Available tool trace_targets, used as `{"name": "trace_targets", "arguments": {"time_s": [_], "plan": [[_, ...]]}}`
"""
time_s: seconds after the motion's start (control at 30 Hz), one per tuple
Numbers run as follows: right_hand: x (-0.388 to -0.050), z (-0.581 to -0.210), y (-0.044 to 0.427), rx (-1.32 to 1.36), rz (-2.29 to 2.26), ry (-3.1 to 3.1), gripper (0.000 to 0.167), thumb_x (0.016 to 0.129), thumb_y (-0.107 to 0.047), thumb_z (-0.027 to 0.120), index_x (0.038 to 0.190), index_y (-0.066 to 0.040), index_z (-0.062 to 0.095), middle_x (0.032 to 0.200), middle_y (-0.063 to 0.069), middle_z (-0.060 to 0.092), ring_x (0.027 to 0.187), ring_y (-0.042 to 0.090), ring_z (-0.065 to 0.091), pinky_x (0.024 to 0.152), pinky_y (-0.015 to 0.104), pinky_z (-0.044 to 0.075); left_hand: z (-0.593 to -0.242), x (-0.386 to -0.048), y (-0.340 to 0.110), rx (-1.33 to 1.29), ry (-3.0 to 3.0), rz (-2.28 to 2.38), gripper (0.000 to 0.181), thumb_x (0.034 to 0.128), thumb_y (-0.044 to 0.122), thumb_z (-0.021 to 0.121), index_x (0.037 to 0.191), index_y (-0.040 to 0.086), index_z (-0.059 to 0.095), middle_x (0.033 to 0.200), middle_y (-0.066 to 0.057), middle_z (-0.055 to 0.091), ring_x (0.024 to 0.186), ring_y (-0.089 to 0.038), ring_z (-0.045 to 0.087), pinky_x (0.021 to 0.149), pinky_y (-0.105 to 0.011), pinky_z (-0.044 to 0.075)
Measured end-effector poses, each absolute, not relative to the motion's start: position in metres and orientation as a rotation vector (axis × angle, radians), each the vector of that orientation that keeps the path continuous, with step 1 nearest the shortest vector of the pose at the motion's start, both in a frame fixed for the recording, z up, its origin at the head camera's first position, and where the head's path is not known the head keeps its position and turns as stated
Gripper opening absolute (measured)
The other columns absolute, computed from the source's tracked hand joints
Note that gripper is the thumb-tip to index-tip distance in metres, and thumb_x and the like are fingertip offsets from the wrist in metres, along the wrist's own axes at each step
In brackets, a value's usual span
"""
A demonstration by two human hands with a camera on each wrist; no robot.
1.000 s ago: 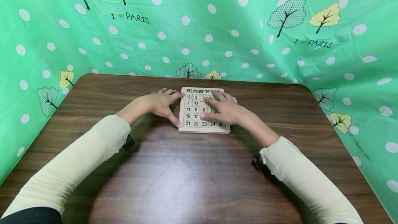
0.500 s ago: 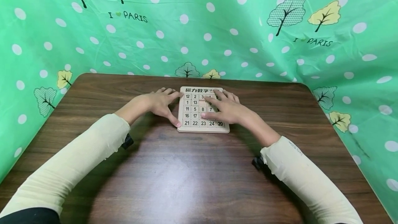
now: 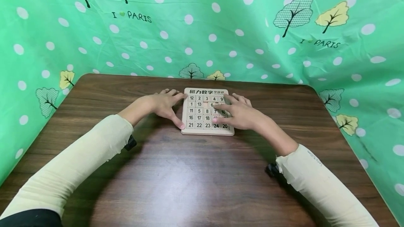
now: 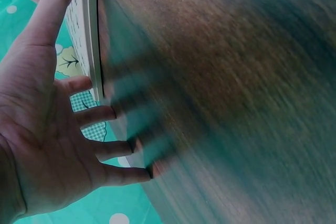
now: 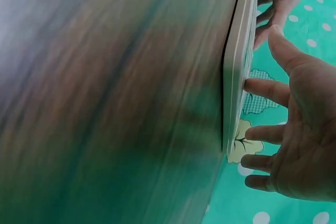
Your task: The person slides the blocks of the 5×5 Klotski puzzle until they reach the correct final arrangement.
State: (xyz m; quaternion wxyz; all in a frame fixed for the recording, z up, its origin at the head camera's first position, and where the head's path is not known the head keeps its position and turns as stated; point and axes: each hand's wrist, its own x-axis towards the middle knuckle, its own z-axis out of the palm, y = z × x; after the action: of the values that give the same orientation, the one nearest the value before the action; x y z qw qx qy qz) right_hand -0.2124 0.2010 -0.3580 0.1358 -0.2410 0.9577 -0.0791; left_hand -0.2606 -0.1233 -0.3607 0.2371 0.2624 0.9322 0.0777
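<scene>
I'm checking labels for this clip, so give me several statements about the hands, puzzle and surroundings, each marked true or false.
1. The number puzzle lies flat on the brown table. True.
2. The left hand is at the puzzle's left edge. True.
3. The right hand is well away from the puzzle. False: it reaches over the puzzle's right side.
4. Tile 12 is in the grid's upper left corner. True.
5. The backdrop is plain red. False: it is green with white dots and printed trees.
</scene>
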Motion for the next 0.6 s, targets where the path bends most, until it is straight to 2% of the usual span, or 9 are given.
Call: {"name": "trace_targets", "arguments": {"time_s": [0.27,0.6], "plan": [[-0.217,-0.358,0.197,-0.718,-0.276,2.719,0.081,0.107,-0.076,0.058,0.175,-0.035,0.045,0.19,0.023,0.015,0.173,0.061,0.01,0.136,0.083,0.011,-0.358,-0.262,-0.122,0.697,2.54,0.195,0.139,0.0777,0.082,0.089,0.182,0.025,0.017,0.188,-0.024,0.019,0.17,-0.064,0.016,0.13,-0.085,0.026],[-0.221,-0.352,0.225,-0.607,-0.263,2.78,0.081,0.108,-0.07,0.062,0.173,-0.024,0.05,0.189,0.024,0.017,0.173,0.06,0.013,0.134,0.083,0.014,-0.357,-0.263,-0.119,0.687,2.533,0.16,0.14,0.0759,0.084,0.089,0.182,0.027,0.017,0.189,-0.023,0.016,0.17,-0.063,0.015,0.129,-0.087,0.027]]}}
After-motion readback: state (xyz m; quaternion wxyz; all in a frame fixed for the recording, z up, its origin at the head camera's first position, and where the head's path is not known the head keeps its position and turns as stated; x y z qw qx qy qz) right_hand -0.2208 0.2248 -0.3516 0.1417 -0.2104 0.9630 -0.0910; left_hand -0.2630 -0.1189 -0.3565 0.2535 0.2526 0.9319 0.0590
